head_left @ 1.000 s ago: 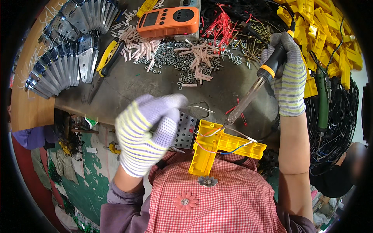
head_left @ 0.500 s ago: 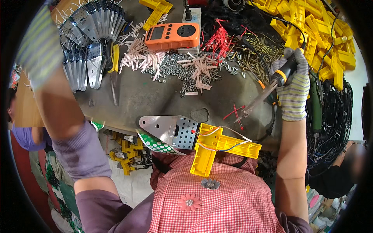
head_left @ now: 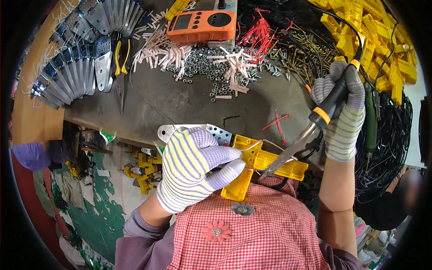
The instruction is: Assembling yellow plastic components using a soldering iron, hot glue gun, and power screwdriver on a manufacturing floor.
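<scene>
My right hand, in a striped glove, is wrapped round the black and orange handle of a soldering iron. Its long metal shaft slants down to the left, the tip over the T-shaped yellow plastic housing. My gloved left hand is closed in a pinch above that housing. A thin grey wire, perhaps solder, runs from the table to this hand; its end at the fingertips is hard to see. The perforated metal plate joined to the housing is partly covered by my hand. White leads lie across the housing.
An orange multimeter lies at the back, behind nuts and pale sleeves. Metal plates and pliers are at the left. Yellow housings, a green tool and black cables fill the right. Red wires lie near the iron.
My left hand has come from the far left to the yellow housing, with a thin wire trailing to it. The soldering iron's tip has moved down and left, over the housing.
</scene>
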The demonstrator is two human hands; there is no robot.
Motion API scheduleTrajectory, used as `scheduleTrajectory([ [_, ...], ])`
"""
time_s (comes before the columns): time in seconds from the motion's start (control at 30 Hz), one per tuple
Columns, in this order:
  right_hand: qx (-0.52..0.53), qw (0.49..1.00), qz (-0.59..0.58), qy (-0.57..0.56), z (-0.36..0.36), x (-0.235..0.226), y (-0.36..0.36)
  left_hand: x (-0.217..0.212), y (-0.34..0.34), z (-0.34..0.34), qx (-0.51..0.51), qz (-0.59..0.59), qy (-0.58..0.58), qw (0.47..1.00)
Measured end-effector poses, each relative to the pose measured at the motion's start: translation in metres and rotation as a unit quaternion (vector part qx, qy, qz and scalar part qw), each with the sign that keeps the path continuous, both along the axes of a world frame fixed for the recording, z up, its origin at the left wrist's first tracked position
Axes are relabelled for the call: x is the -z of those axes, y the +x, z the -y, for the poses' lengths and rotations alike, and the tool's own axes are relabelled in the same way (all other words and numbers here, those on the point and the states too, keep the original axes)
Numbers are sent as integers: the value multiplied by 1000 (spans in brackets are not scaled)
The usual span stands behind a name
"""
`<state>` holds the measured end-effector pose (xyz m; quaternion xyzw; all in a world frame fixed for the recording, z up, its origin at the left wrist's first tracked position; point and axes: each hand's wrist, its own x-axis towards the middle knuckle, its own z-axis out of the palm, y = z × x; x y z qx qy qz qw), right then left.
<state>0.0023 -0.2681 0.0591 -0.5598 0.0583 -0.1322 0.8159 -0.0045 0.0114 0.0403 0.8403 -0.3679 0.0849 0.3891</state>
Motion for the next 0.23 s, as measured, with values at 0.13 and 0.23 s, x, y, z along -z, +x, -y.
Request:
scheduleTrajectory([
  [0.13, 66, 996, -11, -64, -7, 3, 4, 3, -7, -1, -33, -29, 25, 999],
  [0.23, 56, 997, -14, -53, -4, 6, 5, 6, -7, -4, -39, -23, 17, 999],
])
